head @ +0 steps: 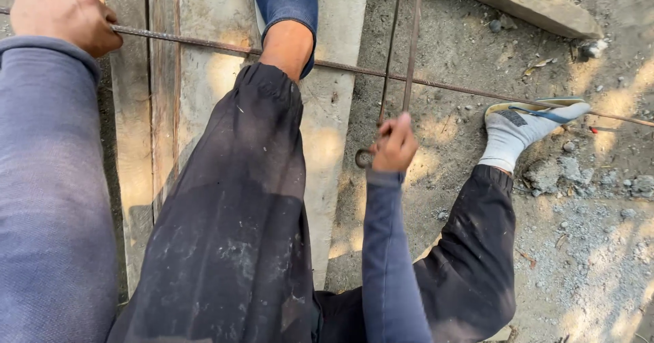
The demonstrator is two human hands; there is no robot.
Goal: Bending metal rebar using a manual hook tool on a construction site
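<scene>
The left hand (65, 17) is closed tight around a long thin steel rod (204, 42) that runs across the wooden planks (197, 77) and the dirt ground (579, 247). The right hand (395, 145) is closed around a bent rod (398, 64) near its hooked end.

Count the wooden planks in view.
3, perhaps more. A narrow plank and a wide plank lie under the raised leg, whose trouser may hide a third or a joint between them. Another plank lies at an angle on the dirt, top right.
</scene>
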